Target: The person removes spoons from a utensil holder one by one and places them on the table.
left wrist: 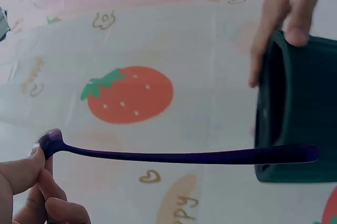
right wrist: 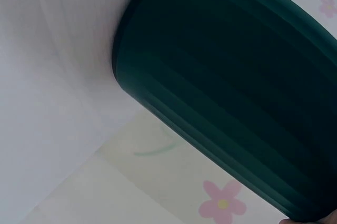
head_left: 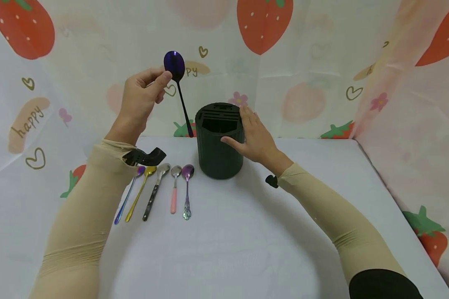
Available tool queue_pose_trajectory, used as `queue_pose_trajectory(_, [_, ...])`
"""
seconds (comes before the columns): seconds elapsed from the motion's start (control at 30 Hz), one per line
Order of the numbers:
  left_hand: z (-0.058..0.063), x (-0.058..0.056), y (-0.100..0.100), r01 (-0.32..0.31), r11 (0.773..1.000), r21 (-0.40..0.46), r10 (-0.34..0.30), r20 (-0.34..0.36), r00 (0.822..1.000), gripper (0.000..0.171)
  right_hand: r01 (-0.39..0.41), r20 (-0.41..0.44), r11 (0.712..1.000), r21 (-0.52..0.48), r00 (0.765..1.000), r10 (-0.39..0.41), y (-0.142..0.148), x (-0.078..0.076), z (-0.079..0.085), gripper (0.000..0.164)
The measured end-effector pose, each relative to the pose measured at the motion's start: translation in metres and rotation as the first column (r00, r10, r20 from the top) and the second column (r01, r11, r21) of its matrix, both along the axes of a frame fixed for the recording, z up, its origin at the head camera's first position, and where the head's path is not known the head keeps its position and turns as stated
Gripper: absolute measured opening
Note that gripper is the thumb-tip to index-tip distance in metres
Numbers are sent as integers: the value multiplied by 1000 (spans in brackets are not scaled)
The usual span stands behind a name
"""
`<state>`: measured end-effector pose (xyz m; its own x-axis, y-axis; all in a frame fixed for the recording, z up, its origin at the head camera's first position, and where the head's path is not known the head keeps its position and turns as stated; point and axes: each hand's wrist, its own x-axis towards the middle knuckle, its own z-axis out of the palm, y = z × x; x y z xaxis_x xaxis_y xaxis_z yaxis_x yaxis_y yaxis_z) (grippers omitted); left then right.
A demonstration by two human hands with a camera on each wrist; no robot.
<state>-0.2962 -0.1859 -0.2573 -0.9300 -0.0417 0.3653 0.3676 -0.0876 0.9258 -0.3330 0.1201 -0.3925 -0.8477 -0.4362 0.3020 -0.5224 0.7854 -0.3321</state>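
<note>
My left hand (head_left: 144,93) pinches a dark purple-blue spoon (head_left: 174,66) by the edge of its bowl, thumb against fingers. The spoon's handle hangs down, its end just left of a dark green holder (head_left: 220,155). In the left wrist view the spoon (left wrist: 174,157) stretches across, its handle end overlapping the holder (left wrist: 310,103). The holder stands upright on the table, with a slotted top and a wider opening in front. Against its right side and upper rim rests my right hand (head_left: 256,139), fingers straight and thumb across the front. The right wrist view is mostly filled by the holder's ribbed wall (right wrist: 226,87).
Left of the holder several spoons lie in a row on the white table (head_left: 217,249): a blue-purple one (head_left: 125,201), a gold one (head_left: 138,197), a black-handled one (head_left: 154,197), a pink-handled one (head_left: 173,199) and an ornate purple one (head_left: 187,191). A strawberry-print curtain (head_left: 303,62) hangs behind.
</note>
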Motion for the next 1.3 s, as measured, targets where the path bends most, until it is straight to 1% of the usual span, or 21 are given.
queue_pose_trajectory(0.27, [-25, 0, -27, -49, 996, -75, 57, 111, 992, 16, -5, -2, 1000, -5, 1000, 5, 1, 0, -1, 116])
queue_pose_trajectory(0.4, [-38, 1, -42, -69, 987, -146, 93, 158, 983, 14, -11, -1, 1000, -7, 1000, 11, 0, -1, -1, 116])
queue_pose_trajectory(0.53, [-49, 0, -54, -83, 970, -230, 129, 192, 973, 12, -8, 3, 1000, -4, 1000, 8, -1, -1, -1, 116])
queue_pose_trajectory(0.7, [-61, 0, -68, -84, 941, -328, 162, 219, 962, 18, -8, -2, 1000, -10, 1000, 8, 0, -1, -1, 115])
queue_pose_trajectory(0.87, [-70, 3, -83, -74, 903, -424, 207, 277, 938, 22, -13, 2, 1000, -8, 1000, 13, 1, 0, 0, 116])
queue_pose_trajectory(1.0, [-74, 5, -94, -52, 882, -468, 224, 319, 921, 20, -10, 7, 1000, -8, 1000, 10, 0, 1, 1, 116])
queue_pose_trajectory(1.03, [-75, 6, -97, -44, 876, -480, 229, 334, 914, 21, -10, 5, 1000, -8, 1000, 10, 0, 1, 1, 116])
queue_pose_trajectory(1.13, [-79, 7, -105, -11, 854, -520, 245, 383, 891, 32, -10, -5, 1000, -2, 1000, 10, 0, 0, 0, 116])
queue_pose_trajectory(1.2, [-82, 7, -111, 20, 837, -547, 254, 422, 870, 46, -11, -11, 1000, -3, 1000, 11, 0, 0, -1, 117])
queue_pose_trajectory(1.3, [-87, 7, -119, 63, 812, -580, 265, 463, 846, 65, -11, -16, 1000, -7, 1000, 11, 1, -1, -1, 117])
